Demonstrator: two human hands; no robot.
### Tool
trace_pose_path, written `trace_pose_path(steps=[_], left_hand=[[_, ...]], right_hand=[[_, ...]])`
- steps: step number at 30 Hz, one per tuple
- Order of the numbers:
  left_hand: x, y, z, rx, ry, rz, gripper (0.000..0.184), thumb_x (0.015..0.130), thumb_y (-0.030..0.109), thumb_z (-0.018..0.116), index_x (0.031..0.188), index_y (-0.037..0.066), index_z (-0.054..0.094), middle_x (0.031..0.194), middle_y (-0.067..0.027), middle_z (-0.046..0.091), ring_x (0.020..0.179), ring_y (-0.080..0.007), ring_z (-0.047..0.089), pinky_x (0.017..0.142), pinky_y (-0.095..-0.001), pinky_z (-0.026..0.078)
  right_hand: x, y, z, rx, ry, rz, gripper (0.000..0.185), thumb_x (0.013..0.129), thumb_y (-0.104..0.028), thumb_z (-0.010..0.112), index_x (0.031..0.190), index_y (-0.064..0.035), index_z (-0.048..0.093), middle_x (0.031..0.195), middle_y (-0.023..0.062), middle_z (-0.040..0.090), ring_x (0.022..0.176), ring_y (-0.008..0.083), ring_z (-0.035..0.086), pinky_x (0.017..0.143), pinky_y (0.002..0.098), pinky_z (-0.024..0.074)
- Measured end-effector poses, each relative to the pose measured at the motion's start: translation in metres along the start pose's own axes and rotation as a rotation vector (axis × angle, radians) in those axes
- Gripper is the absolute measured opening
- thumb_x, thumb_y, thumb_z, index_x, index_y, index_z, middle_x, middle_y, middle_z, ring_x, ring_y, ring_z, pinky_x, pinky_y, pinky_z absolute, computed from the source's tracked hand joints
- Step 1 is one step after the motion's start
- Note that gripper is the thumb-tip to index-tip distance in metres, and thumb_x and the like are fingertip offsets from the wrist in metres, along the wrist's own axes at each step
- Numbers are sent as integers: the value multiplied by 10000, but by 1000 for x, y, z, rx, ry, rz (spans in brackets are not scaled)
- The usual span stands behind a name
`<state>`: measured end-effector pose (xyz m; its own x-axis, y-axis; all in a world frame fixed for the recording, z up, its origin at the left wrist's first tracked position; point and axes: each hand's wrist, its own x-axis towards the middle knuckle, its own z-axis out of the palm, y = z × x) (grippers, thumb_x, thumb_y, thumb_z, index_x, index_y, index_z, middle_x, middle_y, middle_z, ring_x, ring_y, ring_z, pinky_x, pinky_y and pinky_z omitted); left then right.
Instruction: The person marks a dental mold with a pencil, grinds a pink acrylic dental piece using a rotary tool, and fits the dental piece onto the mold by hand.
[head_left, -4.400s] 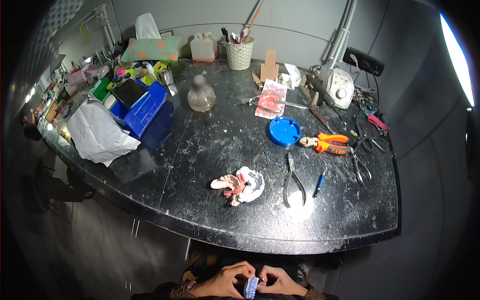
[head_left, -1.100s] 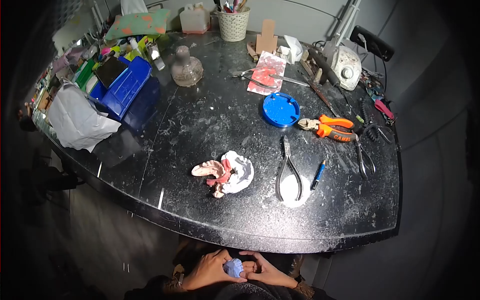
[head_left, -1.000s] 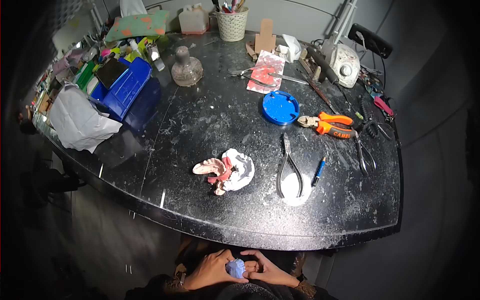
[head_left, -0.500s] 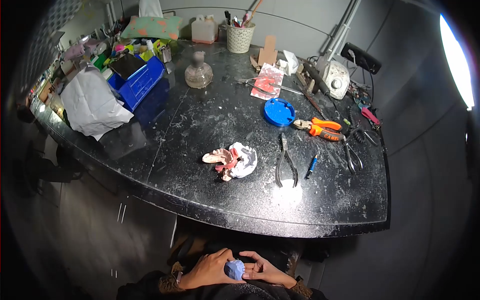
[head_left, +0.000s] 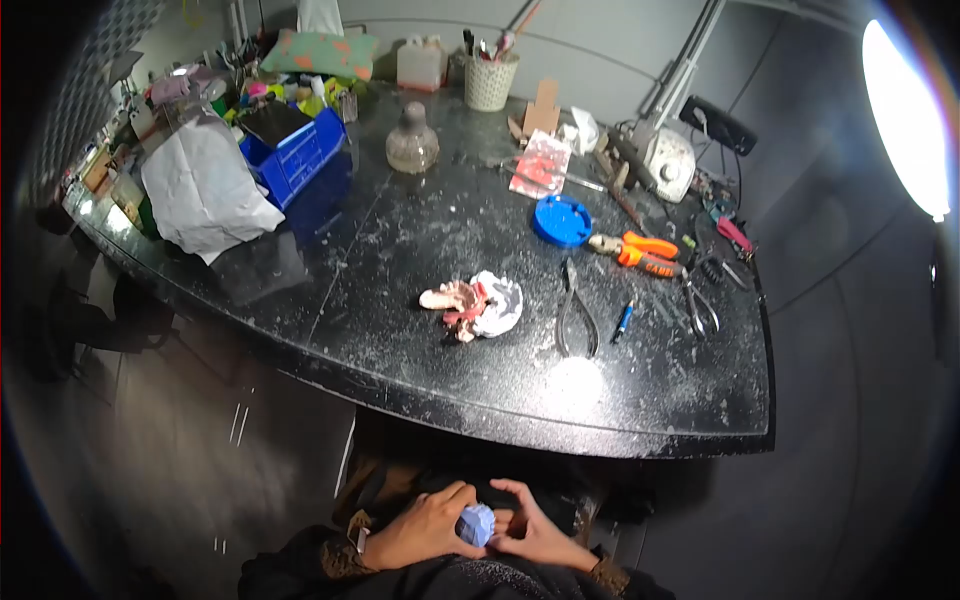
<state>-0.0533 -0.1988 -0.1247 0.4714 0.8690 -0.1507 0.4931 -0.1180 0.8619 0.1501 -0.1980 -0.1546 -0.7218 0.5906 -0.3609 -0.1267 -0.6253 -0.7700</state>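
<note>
Low at the front edge of my view, by my lap, a pale blue faceted block point(head_left: 476, 524) that looks like a plaster dental cast sits between my hands. My left hand point(head_left: 425, 525) wraps it from the left, thumb below and fingers over the top. On its other side, my right hand point(head_left: 538, 532) has its thumb and curled fingers against the block, while the index finger is raised away. On the bench above lie a white dental cast point(head_left: 497, 305) and pink-and-red denture-like pieces point(head_left: 455, 300), touching each other.
The dark bench point(head_left: 380, 350) holds slim pliers point(head_left: 577, 315), a blue pencil-like tool point(head_left: 624, 321), orange-handled pliers point(head_left: 645, 255) and a round blue dish point(head_left: 562, 220). Farther back are a glass burner point(head_left: 412, 145), a blue bin point(head_left: 300, 165), crumpled paper point(head_left: 205, 190) and a brush cup point(head_left: 490, 82).
My view has tilted slightly, so the bench items sit a little higher. The block has turned a little in my hands, and my right index finger is lifted more.
</note>
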Motion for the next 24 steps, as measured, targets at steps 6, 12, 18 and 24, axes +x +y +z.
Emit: trace_pose_path(steps=[6, 12, 18, 24], left_hand=[[0, -7, 6, -35, -67, -3, 523, 603, 250, 797, 888, -1, 436, 868, -157, 526, 823, -368, 576, 661, -428, 478], [1, -16, 15, -37, -59, 32, 487, 634, 243, 775, 877, -4, 433, 860, -158, 530, 786, -365, 586, 624, -431, 478], [3, -26, 24, -54, -76, 38, 481, 649, 269, 770, 865, -2, 437, 828, -154, 532, 762, -362, 587, 596, -433, 472], [10, -30, 22, -90, -58, 75, 474, 665, 290, 759, 850, -5, 438, 803, -151, 531, 734, -363, 586, 584, -433, 464]], right_hand=[[-4, 8, 8, -142, 133, 1, 798, 772, 103, 553, 1353, -132, 59, 1063, 173, 539, 933, 166, 550, 809, 285, 445], [3, 18, 24, -535, 342, -198, 733, 750, -78, 689, 1310, -109, 218, 1113, 125, 452, 1015, 193, 470, 875, 307, 400], [4, 31, 16, -660, 328, -261, 696, 748, -88, 678, 1283, -111, 235, 1108, 122, 444, 1011, 190, 463, 857, 303, 402], [7, 40, 14, -451, 298, -234, 690, 768, -4, 633, 1309, -95, 214, 1069, 141, 509, 965, 180, 524, 842, 293, 431]])
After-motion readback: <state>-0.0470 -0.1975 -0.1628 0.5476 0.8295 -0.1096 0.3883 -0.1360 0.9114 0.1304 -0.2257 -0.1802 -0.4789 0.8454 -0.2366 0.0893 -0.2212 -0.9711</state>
